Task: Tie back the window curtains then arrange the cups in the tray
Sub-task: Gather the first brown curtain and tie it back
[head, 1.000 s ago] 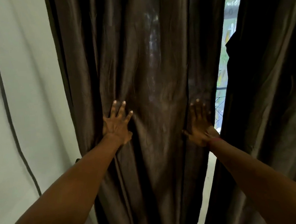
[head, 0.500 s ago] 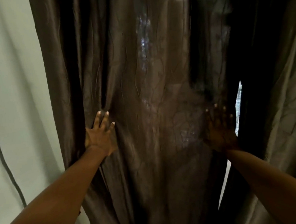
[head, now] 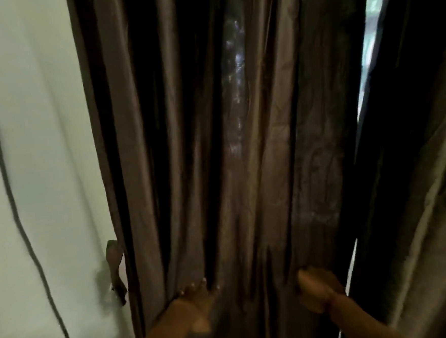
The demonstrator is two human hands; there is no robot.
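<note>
Gathering of the left curtain (head: 243, 167) is judged approx. half done: its pleats are bunched between the left hand (head: 197, 302), whose fingers (head: 198, 285) are laid close together on the folds (grip cannot be told, too blurred), and the right hand (head: 317, 291), curled round the inner edge. It is not yet tied w/ the tie-back (head: 115, 268) hanging on the wall (head: 44, 155) just beside it. The right curtain (head: 428, 181) is not held, and cups & tray are not seen.
</note>
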